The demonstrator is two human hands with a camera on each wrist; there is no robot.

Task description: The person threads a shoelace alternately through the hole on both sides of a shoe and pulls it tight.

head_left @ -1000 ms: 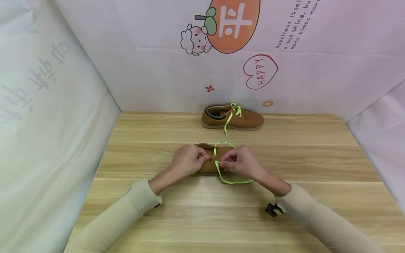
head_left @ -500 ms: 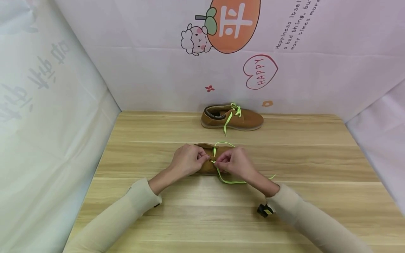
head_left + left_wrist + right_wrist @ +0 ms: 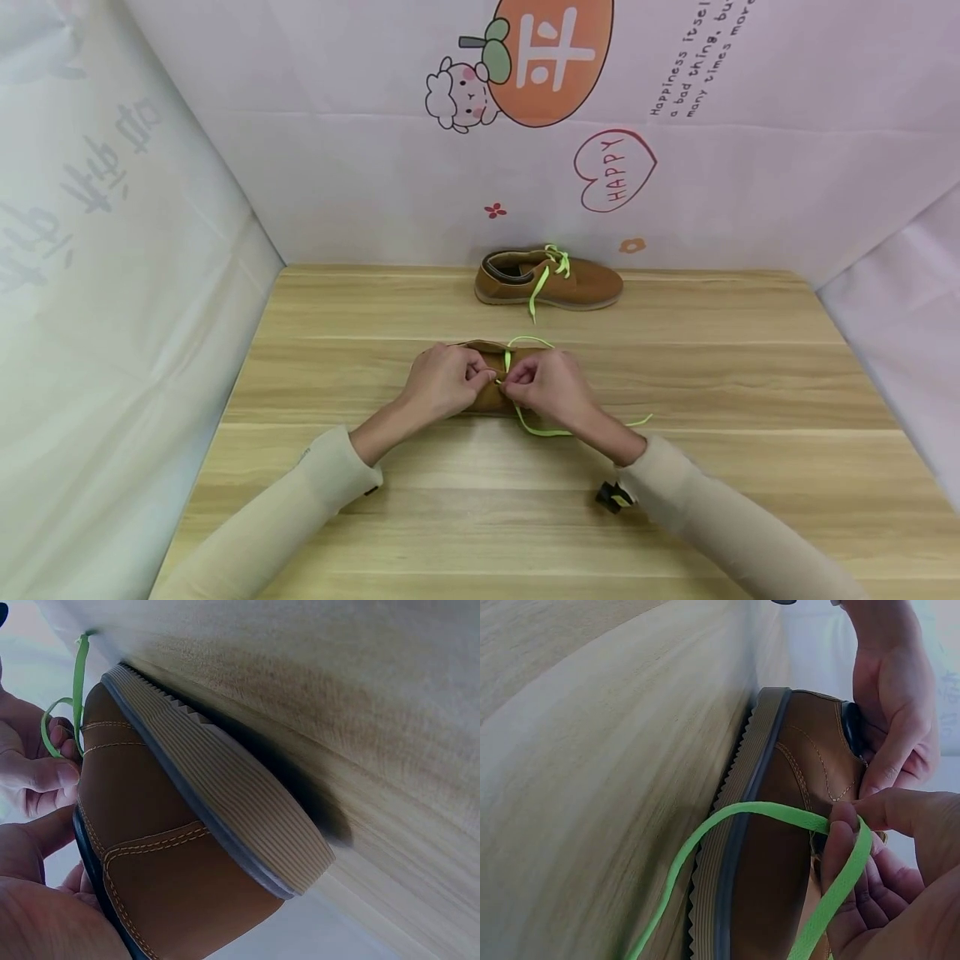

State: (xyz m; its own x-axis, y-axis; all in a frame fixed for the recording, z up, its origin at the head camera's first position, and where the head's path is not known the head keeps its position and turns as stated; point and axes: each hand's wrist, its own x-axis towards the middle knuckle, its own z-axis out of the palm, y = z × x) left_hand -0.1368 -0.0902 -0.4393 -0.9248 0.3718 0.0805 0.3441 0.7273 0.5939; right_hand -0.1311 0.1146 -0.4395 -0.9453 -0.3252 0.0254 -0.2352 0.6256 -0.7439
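A brown leather shoe [image 3: 491, 402] with a bright green lace [image 3: 780, 811] sits upright on the wooden table, its toe to the right. My left hand [image 3: 441, 379] pinches the edge of the shoe's eyelet flap between thumb and forefinger. Close beside it, my right hand [image 3: 553, 388] pinches the lace at an eyelet of the near flap. In the right wrist view the lace loops over the right fingers [image 3: 844, 825] and hangs past the ribbed sole. The pinched lace end and much of the shoe's top are hidden by the hands.
A matching brown shoe [image 3: 592, 285], its green lace threaded and hanging over the side, stands behind against the printed white backdrop [image 3: 375, 183]. Lace from the near shoe trails right across the table [image 3: 480, 517]. White cloth [image 3: 120, 333] hangs at the left.
My right hand has moved slightly left, bringing the pinched lace up against the eyelet by the left fingertips. The left hand has stayed in place on the flap.
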